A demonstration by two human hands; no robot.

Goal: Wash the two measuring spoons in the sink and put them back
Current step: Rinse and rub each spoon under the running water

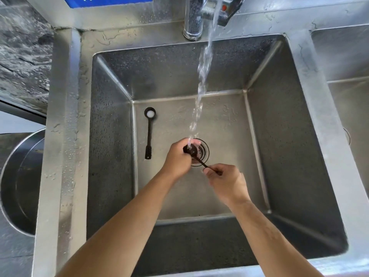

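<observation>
Measuring spoon in hand (194,154): held under the water stream (203,76) right above the drain (203,150), so the runoff likely goes straight down.
Left hand (177,156): curled round the bowl end, probably rubbing it clean.
Right hand (225,177): pinches the handle end to steady it.
Second measuring spoon (149,132): lies flat on the sink floor by the left wall, white residue in its bowl, apparently waiting its turn.
Sink (279,136): deep steel basin, wet rim, tap (211,9) running.
Surroundings: second basin at right; round metal vessel (20,182) at left; dark marbled bench (22,56) beyond.

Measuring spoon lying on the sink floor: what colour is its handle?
Black; the measuring spoon shows best in the head view.
</observation>
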